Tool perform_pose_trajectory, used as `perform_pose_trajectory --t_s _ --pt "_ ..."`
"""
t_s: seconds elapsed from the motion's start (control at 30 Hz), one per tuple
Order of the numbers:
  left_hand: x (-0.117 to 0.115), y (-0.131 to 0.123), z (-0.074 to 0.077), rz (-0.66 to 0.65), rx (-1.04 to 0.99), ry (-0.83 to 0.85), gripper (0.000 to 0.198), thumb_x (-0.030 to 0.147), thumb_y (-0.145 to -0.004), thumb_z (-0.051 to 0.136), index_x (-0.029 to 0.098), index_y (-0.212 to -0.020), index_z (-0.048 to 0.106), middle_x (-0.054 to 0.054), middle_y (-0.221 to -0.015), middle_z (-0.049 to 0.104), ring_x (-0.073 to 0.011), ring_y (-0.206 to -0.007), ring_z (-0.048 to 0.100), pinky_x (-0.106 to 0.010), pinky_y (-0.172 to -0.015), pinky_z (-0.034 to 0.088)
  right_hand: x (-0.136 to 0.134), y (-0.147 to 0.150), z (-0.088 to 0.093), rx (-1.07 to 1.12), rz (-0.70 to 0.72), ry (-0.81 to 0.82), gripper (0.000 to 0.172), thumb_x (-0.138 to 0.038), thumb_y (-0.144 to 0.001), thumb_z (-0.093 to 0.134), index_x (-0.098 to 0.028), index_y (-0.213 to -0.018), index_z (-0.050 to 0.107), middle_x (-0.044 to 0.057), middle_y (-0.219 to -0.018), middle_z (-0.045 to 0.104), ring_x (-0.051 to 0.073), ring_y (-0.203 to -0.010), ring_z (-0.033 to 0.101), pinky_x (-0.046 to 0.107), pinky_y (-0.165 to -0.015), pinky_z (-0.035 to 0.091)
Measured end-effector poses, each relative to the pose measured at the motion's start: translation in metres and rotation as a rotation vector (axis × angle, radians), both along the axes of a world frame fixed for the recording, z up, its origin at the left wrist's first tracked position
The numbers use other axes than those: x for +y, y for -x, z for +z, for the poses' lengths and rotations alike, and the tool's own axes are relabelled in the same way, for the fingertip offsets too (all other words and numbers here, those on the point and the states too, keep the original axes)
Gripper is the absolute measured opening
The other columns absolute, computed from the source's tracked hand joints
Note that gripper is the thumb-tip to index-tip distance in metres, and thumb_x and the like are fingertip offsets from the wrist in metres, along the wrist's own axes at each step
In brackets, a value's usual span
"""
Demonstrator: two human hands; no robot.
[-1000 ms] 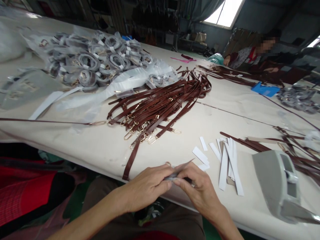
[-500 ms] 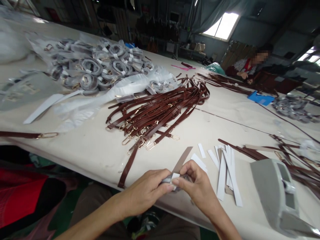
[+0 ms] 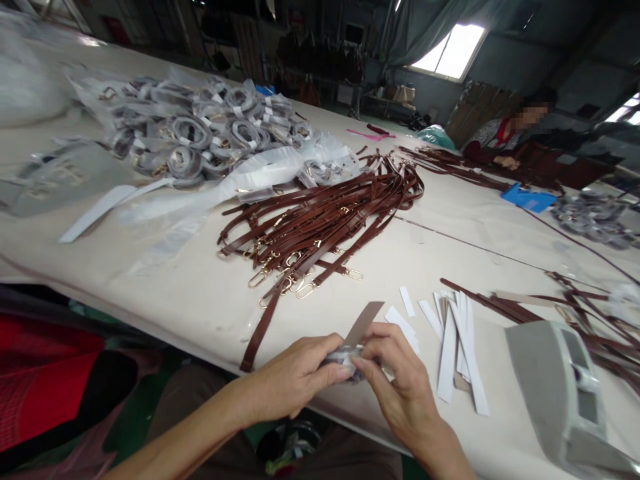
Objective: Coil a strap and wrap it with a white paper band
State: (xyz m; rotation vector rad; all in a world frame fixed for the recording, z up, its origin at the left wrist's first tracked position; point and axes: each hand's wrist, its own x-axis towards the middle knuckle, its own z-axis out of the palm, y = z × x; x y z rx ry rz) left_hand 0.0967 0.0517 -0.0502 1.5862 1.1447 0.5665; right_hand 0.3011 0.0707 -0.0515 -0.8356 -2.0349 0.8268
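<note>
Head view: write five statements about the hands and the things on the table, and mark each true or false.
1. The left hand and the right hand both grip a small wrapped bundle. True.
2. The brown straps lie right of the white strips. False: they lie left of the strips and farther off.
3. A grey strip sticks up from the bundle. True.
4. The grey dispenser stands at the table's left end. False: it stands at the right, near the front edge.
5. Wrapped coils are heaped beyond the straps, to the left. True.
</note>
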Motion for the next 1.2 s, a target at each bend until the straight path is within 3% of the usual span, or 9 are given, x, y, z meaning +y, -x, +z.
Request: perform_pose_trajectory --t_s 0.3,0.4,0.5,0.57,0.63,0.77,0.87,1.03,1.2 --pt "-0.004 -0.004 -0.003 0.026 -0.084 0.078 0.03 0.043 -0.099 0.046 0.021 -0.08 0.05 0.006 -0.065 0.05 -0.0094 -0.043 0.04 -0.023 -0.045 0.026 0.002 0.006 -0.002 -0.084 -0.019 0.032 0.018 -0.015 -0.099 0.049 -0.022 -0.083 0.049 -0.002 -0.077 0.05 0.013 -0.068 0.048 0.028 -0.063 0.037" --pt "-0.007 -0.006 -0.005 0.081 -0.122 0.041 0.032 0.047 -0.097 0.049 0.02 -0.08 0.053 0.004 -0.066 0.052 -0.0109 -0.049 0.041 -0.023 -0.047 0.027 0.002 0.007 -0.01 0.05 -0.118 0.259 0.01 -0.026 -0.095 0.059 -0.023 -0.088 0.053 -0.003 -0.074 0.054 0.013 -0.065 0.052 0.026 -0.06 0.041" --pt "-0.008 -0.008 -0.006 0.106 -0.148 0.035 0.034 0.049 -0.096 0.05 0.02 -0.08 0.055 0.003 -0.066 0.052 -0.0117 -0.052 0.042 -0.023 -0.048 0.027 0.003 0.006 -0.013 0.225 -0.156 0.57 0.033 -0.035 -0.085 0.073 -0.023 -0.111 0.057 -0.001 -0.085 0.064 0.016 -0.074 0.061 0.027 -0.065 0.049" --pt "-0.008 -0.009 -0.006 0.112 -0.141 0.02 0.034 0.049 -0.095 0.051 0.02 -0.078 0.053 0.003 -0.065 0.05 -0.0124 -0.054 0.044 -0.023 -0.049 0.028 0.004 0.005 -0.01 0.202 -0.105 0.635 0.03 -0.036 -0.083 0.075 -0.022 -0.107 0.065 0.001 -0.09 0.065 0.018 -0.082 0.062 0.029 -0.072 0.05" --pt "-0.006 -0.009 -0.005 0.098 -0.106 -0.015 0.033 0.046 -0.095 0.051 0.02 -0.076 0.052 0.003 -0.066 0.05 -0.0137 -0.059 0.047 -0.023 -0.053 0.031 0.005 0.005 -0.004 0.147 -0.063 0.596 0.014 -0.034 -0.086 0.073 -0.021 -0.089 0.071 0.002 -0.087 0.064 0.018 -0.083 0.06 0.029 -0.073 0.048" --pt "-0.001 -0.011 -0.008 0.068 -0.038 -0.054 0.027 0.038 -0.096 0.049 0.019 -0.077 0.053 0.001 -0.076 0.056 -0.0154 -0.071 0.051 -0.024 -0.065 0.037 0.007 0.006 0.001 0.135 -0.069 0.414 0.02 -0.027 -0.092 0.067 -0.021 -0.073 0.07 0.0 -0.077 0.062 0.016 -0.075 0.059 0.028 -0.067 0.047" --pt "0.0 -0.012 -0.013 0.07 -0.082 -0.01 0.027 0.038 -0.097 0.049 0.018 -0.082 0.057 0.001 -0.081 0.06 -0.016 -0.077 0.053 -0.025 -0.07 0.04 0.006 0.004 -0.001 0.097 -0.001 0.248 0.016 -0.014 -0.093 0.062 -0.024 -0.092 0.075 0.002 -0.085 0.065 0.016 -0.08 0.064 0.027 -0.069 0.051" --pt "-0.001 -0.013 -0.02 0.123 -0.258 0.108 0.033 0.046 -0.097 0.051 0.017 -0.082 0.057 0.003 -0.073 0.053 -0.0119 -0.063 0.052 -0.02 -0.055 0.04 -0.003 0.0 -0.01 0.06 0.144 0.006 0.048 0.0 -0.092 0.054 -0.027 -0.131 0.063 0.009 -0.109 0.065 0.02 -0.101 0.063 0.033 -0.082 0.057" --pt "-0.001 -0.002 -0.023 0.108 -0.351 0.366 0.035 0.053 -0.094 0.052 0.018 -0.094 0.054 0.009 -0.06 0.042 -0.0046 -0.03 0.033 -0.018 -0.029 0.013 -0.013 0.005 -0.02 -0.076 0.126 -0.158 0.064 0.007 -0.09 0.048 -0.022 -0.146 0.047 0.013 -0.123 0.061 0.025 -0.127 0.049 0.048 -0.104 0.05"
